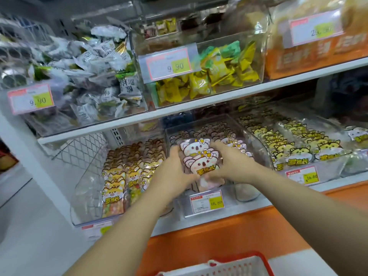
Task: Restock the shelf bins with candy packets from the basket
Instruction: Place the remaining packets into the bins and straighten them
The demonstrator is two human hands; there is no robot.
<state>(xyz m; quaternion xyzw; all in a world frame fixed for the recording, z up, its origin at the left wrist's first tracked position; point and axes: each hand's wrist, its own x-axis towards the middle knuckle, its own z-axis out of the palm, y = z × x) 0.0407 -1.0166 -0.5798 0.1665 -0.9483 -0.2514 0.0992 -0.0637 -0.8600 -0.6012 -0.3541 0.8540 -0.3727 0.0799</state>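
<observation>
Both hands hold a small stack of pink koala candy packets (200, 157) over the front of the middle clear bin (247, 140) on the lower shelf. My left hand (175, 168) grips the stack's left side, and my right hand (231, 163) grips its right side. More koala packets (211, 133) stand in rows behind them in that bin. The red basket (239, 263) with its white mesh shows at the bottom edge, below my arms; its contents are hidden.
A bin of orange fox packets (121, 176) sits to the left, a bin of yellow cat packets (294, 144) to the right. Upper shelf bins hold yellow-green sweets (219, 70) and grey-white wrapped ones (89, 76). Price tags (207, 202) hang on the bin fronts.
</observation>
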